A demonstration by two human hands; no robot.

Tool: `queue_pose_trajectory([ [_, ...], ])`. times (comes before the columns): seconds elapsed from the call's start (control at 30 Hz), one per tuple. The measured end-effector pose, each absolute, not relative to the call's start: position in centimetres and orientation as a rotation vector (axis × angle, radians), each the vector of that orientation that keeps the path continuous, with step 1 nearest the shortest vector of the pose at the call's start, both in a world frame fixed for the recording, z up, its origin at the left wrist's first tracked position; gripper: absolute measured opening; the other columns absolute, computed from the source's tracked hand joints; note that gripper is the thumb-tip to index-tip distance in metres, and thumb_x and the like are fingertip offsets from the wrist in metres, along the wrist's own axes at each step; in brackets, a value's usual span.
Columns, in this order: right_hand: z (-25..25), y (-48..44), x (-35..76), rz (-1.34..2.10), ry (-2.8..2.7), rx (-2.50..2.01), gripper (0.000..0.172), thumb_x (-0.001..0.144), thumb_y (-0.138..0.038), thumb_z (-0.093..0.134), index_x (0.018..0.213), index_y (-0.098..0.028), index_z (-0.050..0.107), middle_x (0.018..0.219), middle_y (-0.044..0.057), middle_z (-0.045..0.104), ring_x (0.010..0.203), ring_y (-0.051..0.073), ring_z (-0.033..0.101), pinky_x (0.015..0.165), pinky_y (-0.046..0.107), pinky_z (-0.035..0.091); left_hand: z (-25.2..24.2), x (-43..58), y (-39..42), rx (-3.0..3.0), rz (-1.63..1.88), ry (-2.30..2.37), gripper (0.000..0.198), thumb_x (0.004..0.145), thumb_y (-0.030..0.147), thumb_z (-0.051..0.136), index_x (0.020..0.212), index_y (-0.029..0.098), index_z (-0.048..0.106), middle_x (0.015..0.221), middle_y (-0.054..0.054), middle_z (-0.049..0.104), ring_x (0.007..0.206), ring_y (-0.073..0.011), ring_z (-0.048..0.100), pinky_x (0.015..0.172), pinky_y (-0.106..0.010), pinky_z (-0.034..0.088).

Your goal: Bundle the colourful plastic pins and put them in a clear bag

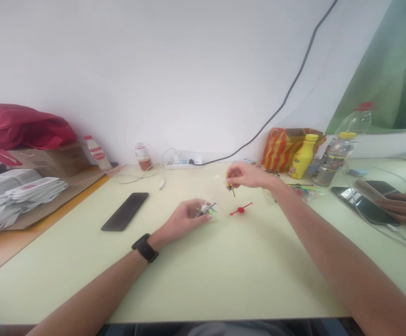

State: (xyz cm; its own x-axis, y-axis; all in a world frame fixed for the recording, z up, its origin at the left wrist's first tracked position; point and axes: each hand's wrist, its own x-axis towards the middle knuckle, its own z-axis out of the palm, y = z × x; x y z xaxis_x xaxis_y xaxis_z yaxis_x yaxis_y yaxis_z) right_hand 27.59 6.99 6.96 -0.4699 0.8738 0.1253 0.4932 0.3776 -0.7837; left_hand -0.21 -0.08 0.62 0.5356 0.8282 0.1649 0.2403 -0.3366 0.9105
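Observation:
My left hand, with a black watch on its wrist, rests on the table and curls around a bunch of small plastic pieces in white, blue, green and yellow. Their exact kind is too small to make out. Raised a little above the table, my right hand pinches a small yellow and dark piece that points downward. Between the hands and slightly nearer to me lies a red plastic piece, a round disc with an arrow-like rod through it.
A black phone lies at left. Behind stand a power strip, a drink bottle and a striped bag. Bottles, a bag of colourful pieces and another person's hand by phones are at right. White packets pile at left.

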Motion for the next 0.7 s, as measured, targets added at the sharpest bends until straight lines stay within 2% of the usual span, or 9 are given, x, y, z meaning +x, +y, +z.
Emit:
queue_pose_trajectory([
  [0.17,11.0,5.1,29.0,0.834,-1.727,-1.053,0.035,0.079,-0.048,0.083,0.083,-0.017,0.068,0.082,0.008,0.077,0.075,0.018,0.074,0.072,0.031,0.061,0.2,0.1,0.0,1.898,0.803,0.864,0.033,0.088,0.044,0.075,0.109,0.019,0.076,0.111,-0.010,0.076,0.099,-0.0266,0.070,0.086,-0.037,0.055],
  [0.3,13.8,2.7,28.4,0.759,-1.613,-0.821,0.036,0.077,-0.051,0.084,0.084,-0.019,0.068,0.082,0.005,0.075,0.071,0.017,0.072,0.071,0.032,0.062,0.0,0.1,0.1,1.885,0.815,0.903,0.034,0.087,0.046,0.075,0.107,0.018,0.076,0.106,-0.009,0.076,0.092,-0.0253,0.070,0.078,-0.035,0.055],
  [0.5,13.5,0.2,24.0,0.568,-1.698,-0.767,0.039,0.082,-0.058,0.076,0.079,-0.021,0.063,0.080,0.004,0.070,0.068,0.016,0.065,0.064,0.030,0.056,0.0,0.2,0.1,1.860,0.795,0.892,0.035,0.090,0.046,0.071,0.112,0.018,0.074,0.110,-0.010,0.076,0.095,-0.0246,0.069,0.080,-0.035,0.054],
  [0.6,12.2,0.3,22.3,0.419,-1.787,-0.850,0.035,0.088,-0.054,0.070,0.079,-0.021,0.063,0.077,0.002,0.067,0.069,0.016,0.061,0.064,0.030,0.050,-0.2,0.3,0.1,1.841,0.815,0.899,0.042,0.089,0.046,0.073,0.121,0.018,0.071,0.110,-0.010,0.076,0.094,-0.0248,0.070,0.079,-0.035,0.055],
  [0.7,11.2,0.5,21.4,0.287,-1.899,-0.888,0.028,0.091,-0.042,0.067,0.074,-0.020,0.062,0.071,0.000,0.063,0.065,0.015,0.053,0.063,0.029,0.043,-0.4,0.3,0.2,1.840,0.831,0.899,0.042,0.088,0.045,0.074,0.122,0.019,0.070,0.112,-0.010,0.077,0.095,-0.0245,0.071,0.080,-0.035,0.056],
])
